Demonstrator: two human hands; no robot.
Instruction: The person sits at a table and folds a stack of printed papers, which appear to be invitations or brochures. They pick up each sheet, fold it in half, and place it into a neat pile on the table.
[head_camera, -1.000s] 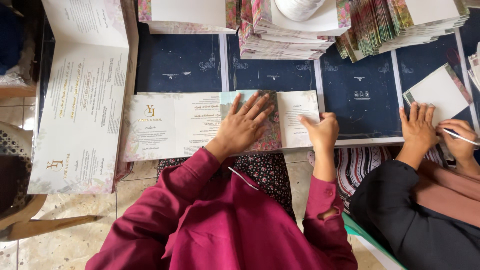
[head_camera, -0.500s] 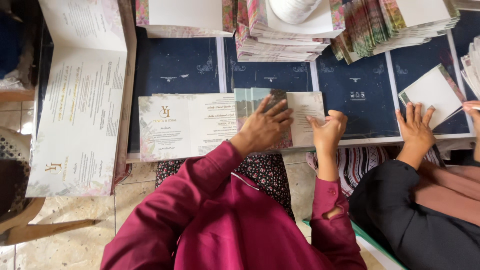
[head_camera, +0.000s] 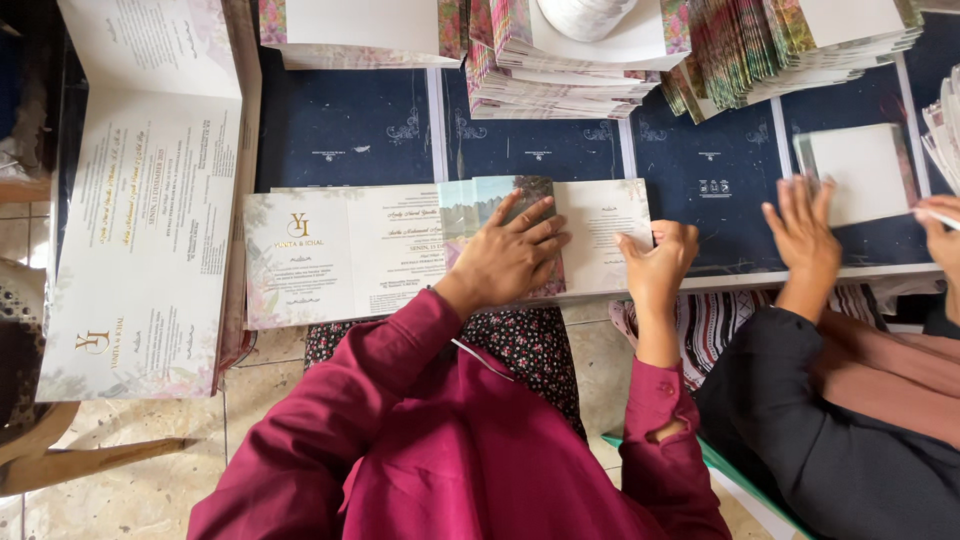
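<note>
The long folded invitation card lies flat at the table's near edge, the left hand spread open pressing its middle panel, the right hand apparently pinching its right flap; light, stiff, creasable—best handled by edges.

Head camera, steeply downward, close.

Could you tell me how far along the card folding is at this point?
Done: stacks of folded cards sit at the table's far edge. In hand: the left hand presses flat on an unfolded card while the right hand grips its end panel. Left: a pile of open sheets waits alongside.
</note>
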